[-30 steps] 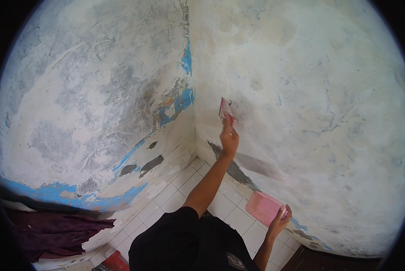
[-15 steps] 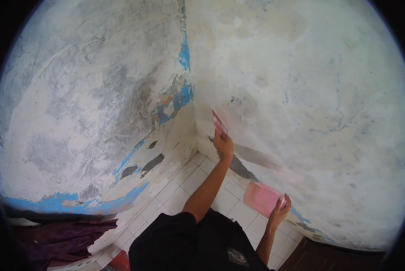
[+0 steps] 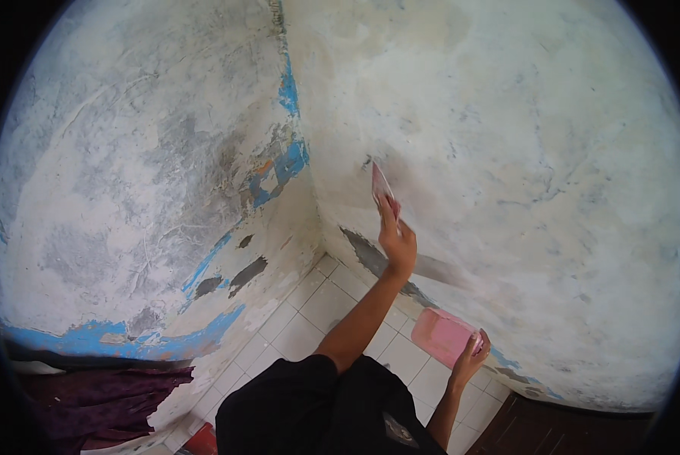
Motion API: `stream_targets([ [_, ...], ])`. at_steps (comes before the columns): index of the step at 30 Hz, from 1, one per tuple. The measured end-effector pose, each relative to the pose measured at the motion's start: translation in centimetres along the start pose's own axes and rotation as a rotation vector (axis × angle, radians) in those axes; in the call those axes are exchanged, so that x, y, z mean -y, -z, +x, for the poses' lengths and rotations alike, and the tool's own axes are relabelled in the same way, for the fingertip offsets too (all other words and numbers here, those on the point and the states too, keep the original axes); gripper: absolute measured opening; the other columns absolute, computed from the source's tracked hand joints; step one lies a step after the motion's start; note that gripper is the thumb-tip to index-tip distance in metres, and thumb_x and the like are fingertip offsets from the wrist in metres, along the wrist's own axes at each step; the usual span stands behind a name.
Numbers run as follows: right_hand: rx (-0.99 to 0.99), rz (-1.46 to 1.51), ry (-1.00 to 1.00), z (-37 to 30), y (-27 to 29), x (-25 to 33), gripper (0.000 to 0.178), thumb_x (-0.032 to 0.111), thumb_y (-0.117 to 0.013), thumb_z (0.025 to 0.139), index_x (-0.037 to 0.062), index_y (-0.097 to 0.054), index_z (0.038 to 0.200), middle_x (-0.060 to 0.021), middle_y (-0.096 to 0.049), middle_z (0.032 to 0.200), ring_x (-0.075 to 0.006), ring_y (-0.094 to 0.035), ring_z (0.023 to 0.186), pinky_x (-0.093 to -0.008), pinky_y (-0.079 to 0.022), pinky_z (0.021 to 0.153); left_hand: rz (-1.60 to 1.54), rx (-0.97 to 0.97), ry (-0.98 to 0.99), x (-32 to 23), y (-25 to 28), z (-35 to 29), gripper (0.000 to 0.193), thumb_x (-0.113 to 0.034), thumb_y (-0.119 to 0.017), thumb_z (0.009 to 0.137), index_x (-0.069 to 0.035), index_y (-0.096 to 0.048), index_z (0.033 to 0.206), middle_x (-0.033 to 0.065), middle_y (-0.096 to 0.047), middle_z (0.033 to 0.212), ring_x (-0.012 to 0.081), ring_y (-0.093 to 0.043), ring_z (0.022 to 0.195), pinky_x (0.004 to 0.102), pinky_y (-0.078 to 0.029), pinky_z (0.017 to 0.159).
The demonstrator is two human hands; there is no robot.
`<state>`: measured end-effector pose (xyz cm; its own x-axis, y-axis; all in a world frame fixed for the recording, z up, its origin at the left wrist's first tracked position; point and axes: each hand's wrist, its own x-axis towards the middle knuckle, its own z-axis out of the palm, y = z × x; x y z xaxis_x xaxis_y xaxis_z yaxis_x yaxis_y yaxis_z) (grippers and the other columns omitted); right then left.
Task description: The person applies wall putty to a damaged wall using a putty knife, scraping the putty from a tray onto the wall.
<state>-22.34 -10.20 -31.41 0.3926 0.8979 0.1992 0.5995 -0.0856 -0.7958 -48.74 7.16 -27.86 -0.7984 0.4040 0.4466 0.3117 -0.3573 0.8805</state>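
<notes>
My left hand (image 3: 399,246) is closed around a thin, flat putty spreader (image 3: 384,186), reddish with a pale edge. The spreader's tip is at the right-hand wall (image 3: 499,152), next to a small dark mark; whether it touches cannot be made out. My right hand (image 3: 470,358) grips the right end of a pink rectangular tub (image 3: 440,334), which is tilted so that its inside shows. Some pale brownish smears line the tub's left side.
The left-hand wall (image 3: 97,227) is patchy, with bare grey and blue paint spots. White floor tiles (image 3: 298,334) lie below the corner. Dark purple cloth (image 3: 105,406) hangs at lower left, near a red object (image 3: 201,440). Something dark brown (image 3: 537,428) stands at lower right.
My left hand with the spreader has moved up and to the right along the right-hand wall. The view has shifted slightly. My right hand still holds the tub in nearly the same place.
</notes>
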Motion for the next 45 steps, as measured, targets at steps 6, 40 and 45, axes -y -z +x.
stream_targets([
  [6,-0.038,0.015,-0.036,0.8,1.5,-2.6,0.046,0.035,-0.061,0.097,-0.0022,-0.059,0.125,-0.0225,-0.059,0.124,-0.0368,-0.055,0.116,-0.0453,-0.041,0.102,0.226,0.33,-0.332,4.2,-1.2,-9.0,0.072,0.015,-0.048,0.079,0.005,-0.036,0.149,0.0297,-0.045,0.146,0.0456,-0.046,0.133,0.0429,-0.047,0.105],
  [40,0.042,0.376,0.158,3.9,-0.5,2.4,0.039,0.025,-0.061,0.096,0.0004,-0.057,0.126,-0.0173,-0.058,0.123,-0.0308,-0.054,0.118,-0.0413,-0.039,0.105,0.269,1.282,-0.136,-13.9,12.9,-1.5,0.026,-0.001,-0.065,0.086,-0.001,-0.066,0.112,0.0149,-0.068,0.096,0.031,-0.066,0.082,0.0374,-0.052,0.073],
  [45,0.02,0.436,0.243,3.9,0.0,4.0,0.045,0.035,-0.057,0.101,0.0,-0.054,0.129,-0.0139,-0.057,0.125,-0.0244,-0.053,0.117,-0.0367,-0.038,0.104,0.377,1.344,-0.083,-14.8,11.4,-2.5,0.022,-0.002,-0.066,0.084,-0.003,-0.069,0.106,0.0143,-0.063,0.09,0.0337,-0.063,0.08,0.0399,-0.05,0.073],
])
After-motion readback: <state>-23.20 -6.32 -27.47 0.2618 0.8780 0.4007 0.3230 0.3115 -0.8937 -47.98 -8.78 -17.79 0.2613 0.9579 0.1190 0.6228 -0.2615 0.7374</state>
